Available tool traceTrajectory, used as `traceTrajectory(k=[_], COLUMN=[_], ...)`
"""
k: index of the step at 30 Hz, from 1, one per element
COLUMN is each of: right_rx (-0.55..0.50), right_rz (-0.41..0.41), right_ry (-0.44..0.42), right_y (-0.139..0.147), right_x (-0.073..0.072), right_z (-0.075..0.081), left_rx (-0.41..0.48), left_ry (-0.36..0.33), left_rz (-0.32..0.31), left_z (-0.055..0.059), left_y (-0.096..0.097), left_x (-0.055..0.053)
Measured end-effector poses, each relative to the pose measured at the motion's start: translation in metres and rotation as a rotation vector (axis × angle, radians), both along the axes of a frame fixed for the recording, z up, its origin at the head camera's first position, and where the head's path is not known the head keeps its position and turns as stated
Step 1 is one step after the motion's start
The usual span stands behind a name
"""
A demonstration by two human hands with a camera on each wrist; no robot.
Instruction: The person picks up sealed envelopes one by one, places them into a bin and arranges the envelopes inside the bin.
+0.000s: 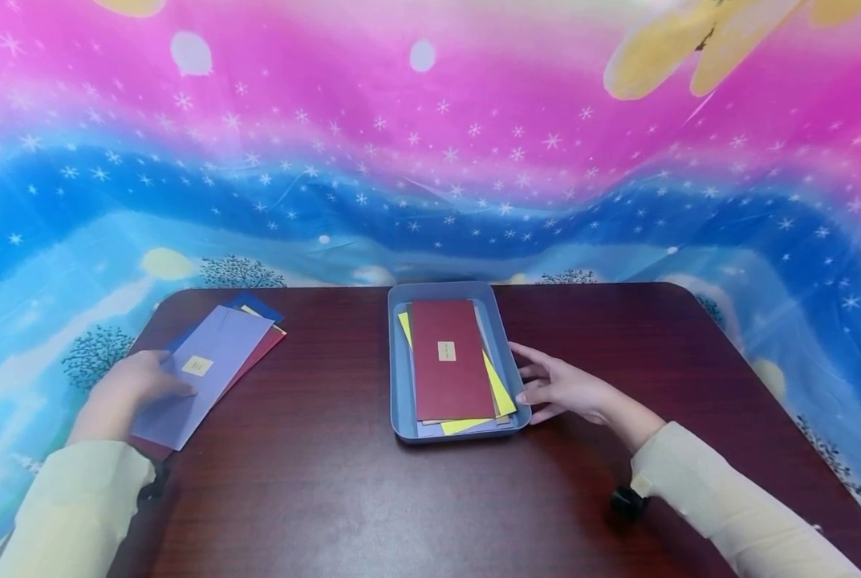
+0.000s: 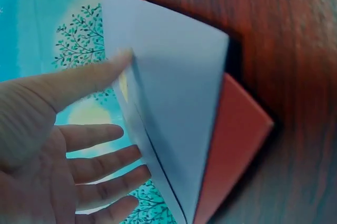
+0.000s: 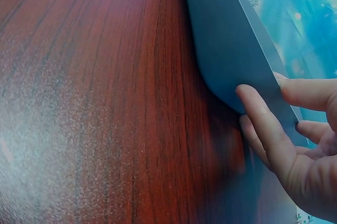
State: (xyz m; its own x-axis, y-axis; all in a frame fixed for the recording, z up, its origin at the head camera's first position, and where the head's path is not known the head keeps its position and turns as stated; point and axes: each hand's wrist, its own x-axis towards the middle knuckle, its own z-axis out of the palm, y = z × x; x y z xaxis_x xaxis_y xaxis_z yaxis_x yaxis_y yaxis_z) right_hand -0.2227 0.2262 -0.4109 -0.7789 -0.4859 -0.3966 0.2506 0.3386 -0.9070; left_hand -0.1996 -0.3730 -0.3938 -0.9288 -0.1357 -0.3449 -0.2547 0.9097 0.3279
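Observation:
At the table's left, a fanned pile holds a lavender envelope (image 1: 231, 341) with a small pale label, over red (image 1: 260, 353) and blue (image 1: 260, 303) ones. My left hand (image 1: 130, 389) is at its near left edge; in the left wrist view the thumb (image 2: 105, 77) touches the lavender paper and the other fingers are spread straight beside it. A grey-blue tray (image 1: 399, 377) in the middle carries a stack topped by a dark red envelope (image 1: 452, 385), with yellow paper (image 1: 501, 391) sticking out below. My right hand (image 1: 567, 392) touches the tray's right wall near its front corner, fingers loosely extended.
Dark brown wood-grain table (image 1: 314, 482) lies under everything. A pink and blue printed cloth (image 1: 343, 160) hangs behind the table and along its sides. The tray's far end reaches the table's back edge.

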Motion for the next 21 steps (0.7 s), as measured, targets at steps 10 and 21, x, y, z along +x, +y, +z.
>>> traceTrajectory(k=[10, 21], right_rx=[0.011, 0.007], right_rz=[-0.007, -0.011], right_ry=[-0.004, -0.014], right_y=[-0.0025, -0.0029], right_x=[-0.0013, 0.0000], right_z=[0.0017, 0.0028], left_rx=[-0.105, -0.123], left_ry=[0.038, -0.004], left_rz=[0.023, 0.081], left_z=[-0.0089, -0.0074], left_y=[-0.0006, 0.0054], left_x=[-0.0008, 0.0012])
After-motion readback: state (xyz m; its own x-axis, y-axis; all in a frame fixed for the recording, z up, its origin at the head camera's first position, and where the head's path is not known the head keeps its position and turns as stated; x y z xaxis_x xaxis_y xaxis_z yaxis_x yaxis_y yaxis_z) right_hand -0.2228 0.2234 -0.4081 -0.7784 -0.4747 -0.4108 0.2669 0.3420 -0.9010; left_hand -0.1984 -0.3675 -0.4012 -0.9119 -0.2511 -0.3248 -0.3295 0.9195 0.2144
